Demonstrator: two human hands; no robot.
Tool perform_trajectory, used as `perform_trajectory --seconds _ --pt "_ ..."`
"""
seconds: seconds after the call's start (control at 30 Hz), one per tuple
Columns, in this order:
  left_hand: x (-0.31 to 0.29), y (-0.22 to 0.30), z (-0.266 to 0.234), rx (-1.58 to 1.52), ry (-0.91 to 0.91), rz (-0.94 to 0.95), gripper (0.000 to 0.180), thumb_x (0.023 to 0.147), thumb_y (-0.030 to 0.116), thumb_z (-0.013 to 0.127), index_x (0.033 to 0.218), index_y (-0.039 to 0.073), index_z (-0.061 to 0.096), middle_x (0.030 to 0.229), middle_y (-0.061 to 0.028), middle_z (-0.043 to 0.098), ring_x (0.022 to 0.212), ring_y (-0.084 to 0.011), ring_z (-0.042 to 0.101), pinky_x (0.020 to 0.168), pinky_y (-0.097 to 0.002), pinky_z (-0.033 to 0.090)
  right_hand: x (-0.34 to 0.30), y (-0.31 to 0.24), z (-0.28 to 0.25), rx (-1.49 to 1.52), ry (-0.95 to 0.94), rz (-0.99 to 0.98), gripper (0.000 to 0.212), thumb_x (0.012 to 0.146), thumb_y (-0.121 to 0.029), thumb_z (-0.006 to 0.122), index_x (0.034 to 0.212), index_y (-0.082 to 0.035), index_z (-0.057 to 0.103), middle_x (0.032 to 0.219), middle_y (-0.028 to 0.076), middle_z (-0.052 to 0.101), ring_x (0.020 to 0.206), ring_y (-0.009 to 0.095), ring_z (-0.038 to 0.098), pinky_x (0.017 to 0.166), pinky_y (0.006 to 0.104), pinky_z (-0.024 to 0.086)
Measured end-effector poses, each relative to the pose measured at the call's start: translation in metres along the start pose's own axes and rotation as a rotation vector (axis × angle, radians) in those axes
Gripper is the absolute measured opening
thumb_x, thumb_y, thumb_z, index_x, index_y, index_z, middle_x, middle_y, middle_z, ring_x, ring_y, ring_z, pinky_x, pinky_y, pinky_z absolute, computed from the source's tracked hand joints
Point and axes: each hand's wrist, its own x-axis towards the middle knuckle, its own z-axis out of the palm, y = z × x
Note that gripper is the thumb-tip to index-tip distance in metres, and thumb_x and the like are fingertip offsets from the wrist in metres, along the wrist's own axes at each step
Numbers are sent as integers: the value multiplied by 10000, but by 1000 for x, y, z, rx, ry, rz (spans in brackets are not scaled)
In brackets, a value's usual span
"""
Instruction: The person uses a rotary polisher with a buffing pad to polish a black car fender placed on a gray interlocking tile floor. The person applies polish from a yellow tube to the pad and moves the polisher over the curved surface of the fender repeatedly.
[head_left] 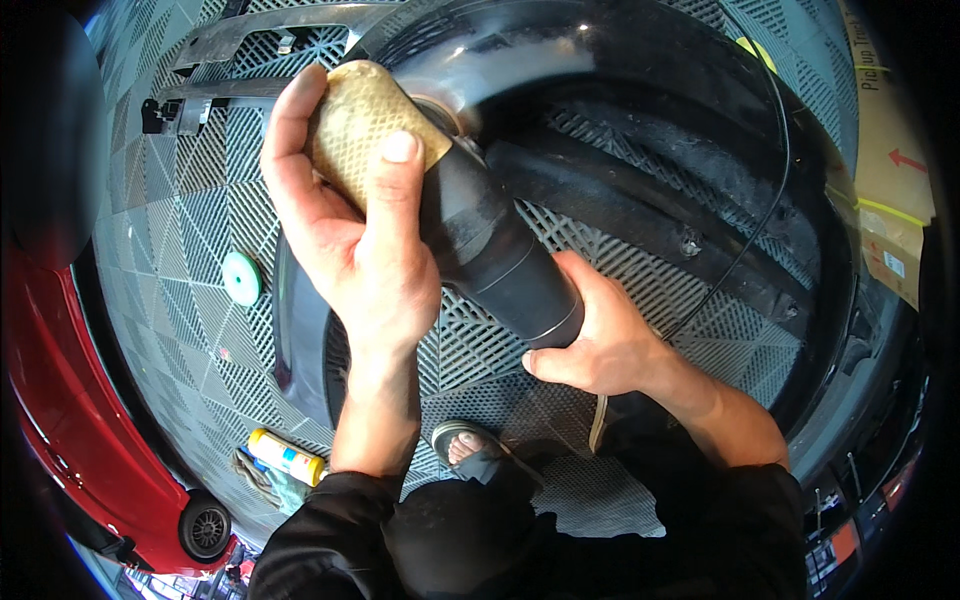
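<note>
Black tool [490,235] at frame centre, held in both hands, tilted: tan textured end [352,122] upper left, black barrel end lower right. Left hand [365,235] clasps the tan end, thumb across its face, fingers wrapped round the far side. Right hand [600,335] closed on the barrel's lower end, thumb underneath; far-side fingers hidden. Big glossy black curved panel [640,75] behind, sweeping from upper centre to right edge. Thin black cable [787,140] runs down over it toward right wrist; can't tell where it ends. Teal disc [241,279] on the grid floor [180,330], left of left forearm. Yellow bottle [287,457] lower left. Red car [75,400] at left edge, cardboard box [893,165] upper right.
</note>
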Motion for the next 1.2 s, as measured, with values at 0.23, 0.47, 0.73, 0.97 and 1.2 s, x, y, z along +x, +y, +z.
perform_trajectory --seconds 0.23,0.47,0.73,0.97,1.2 --pt "-1 6 -8 -10 32 -35 655 936 31 728 1505 -6 406 1428 -150 523 1288 -224 545 1116 -358 436 0 -5 6 -19 -17 1 764 724 -182 758 1342 134 438 978 237 724 898 344 747 849 428 581" --pt "-5 7 -14 -11 56 -65 652 935 26 720 1506 -18 407 1415 -152 522 1272 -225 547 1107 -360 437 -2 -4 9 -29 -30 0 788 730 -193 756 1367 127 422 984 246 726 923 366 747 863 437 581" --pt "-10 12 -26 46 95 -68 674 937 22 701 1529 -26 383 1398 -155 525 1269 -233 545 1113 -370 421 -1 -6 16 -18 -86 52 751 716 -162 833 1336 54 469 1089 196 688 1013 318 710 903 429 547" --pt "-5 5 -5 -45 19 -60 694 924 38 736 1521 -11 385 1424 -153 519 1280 -227 540 1117 -362 429 -4 -2 8 37 50 -24 707 692 -124 846 1296 34 515 1061 122 669 933 233 685 859 390 544" --pt "-7 1 1 3 -22 -29 683 939 65 729 1518 -28 377 1422 -156 517 1273 -212 539 1118 -356 426 -6 2 8 22 49 21 681 704 -136 794 1285 71 505 1019 199 710 925 323 731 858 416 565"
